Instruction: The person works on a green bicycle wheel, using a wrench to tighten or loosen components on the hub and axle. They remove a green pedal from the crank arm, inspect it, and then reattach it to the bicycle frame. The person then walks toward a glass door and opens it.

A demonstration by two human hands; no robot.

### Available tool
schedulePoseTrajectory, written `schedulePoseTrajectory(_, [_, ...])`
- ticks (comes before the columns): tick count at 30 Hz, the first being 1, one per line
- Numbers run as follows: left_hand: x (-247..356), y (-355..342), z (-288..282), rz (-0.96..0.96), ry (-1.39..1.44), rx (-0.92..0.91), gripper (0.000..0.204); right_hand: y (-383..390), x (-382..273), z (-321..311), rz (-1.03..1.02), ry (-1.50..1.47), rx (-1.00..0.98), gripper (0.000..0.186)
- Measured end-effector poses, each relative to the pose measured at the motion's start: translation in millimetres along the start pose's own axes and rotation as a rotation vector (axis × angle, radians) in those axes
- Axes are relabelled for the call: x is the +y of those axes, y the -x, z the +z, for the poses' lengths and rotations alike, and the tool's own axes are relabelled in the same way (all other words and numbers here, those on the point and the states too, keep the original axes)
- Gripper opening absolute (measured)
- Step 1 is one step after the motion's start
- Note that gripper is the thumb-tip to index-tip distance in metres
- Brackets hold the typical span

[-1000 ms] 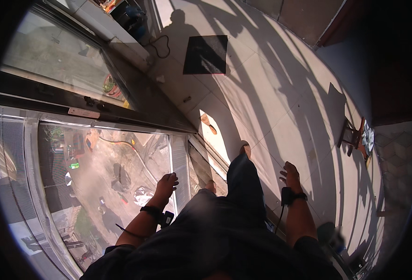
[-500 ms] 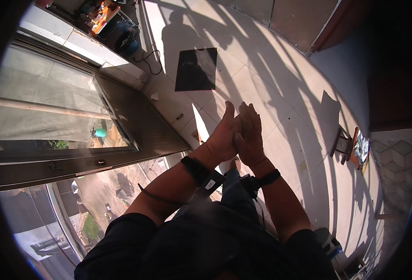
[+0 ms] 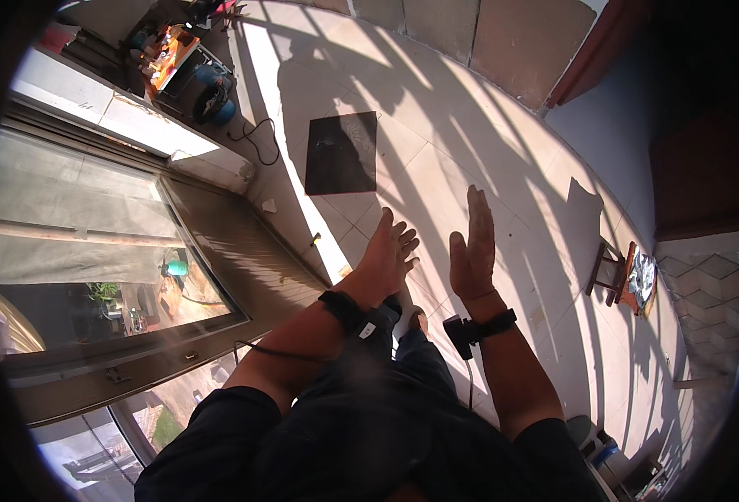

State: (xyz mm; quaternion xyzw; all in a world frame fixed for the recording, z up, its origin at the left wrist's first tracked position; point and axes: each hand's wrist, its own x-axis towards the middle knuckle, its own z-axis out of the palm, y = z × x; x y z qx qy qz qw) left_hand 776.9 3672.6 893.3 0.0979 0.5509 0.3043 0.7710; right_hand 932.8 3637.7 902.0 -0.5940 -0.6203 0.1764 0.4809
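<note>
In front of my body, above the tiled floor, my left hand (image 3: 386, 261) is raised with its fingers spread and nothing in it. Across a gap from it, my right hand (image 3: 473, 251) is held up flat, fingers stretched out and thumb apart, also holding nothing. A black wrist strap with a small device (image 3: 346, 311) sits around my left wrist. My right wrist wears another black strap (image 3: 496, 323) with a boxy module (image 3: 460, 335) and a cable hanging from it.
A dark mat (image 3: 342, 155) lies on the floor ahead. To the left, a framed glass window (image 3: 110, 243) stands by a ledge. A small wooden stool (image 3: 616, 274) with a silvery item is at the right. A black cable (image 3: 260, 142) curls near a cluttered orange-topped table (image 3: 175, 58).
My hands, which were pressed together, have come apart, the left going leftward and the right rightward. The view has shifted, with the mat lower in the picture.
</note>
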Motion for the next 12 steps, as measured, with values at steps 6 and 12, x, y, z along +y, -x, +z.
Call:
schedulePoseTrajectory(6, [29,-64,-31,-0.114,-0.142,-0.247,0.082,-14,38,5,0.084,0.174,-0.587,0.055])
schedulePoseTrajectory(12, [68,-77,-116,-0.148,-0.569,-0.071,0.064,47,152,-97,0.98,-0.105,-0.033,0.06])
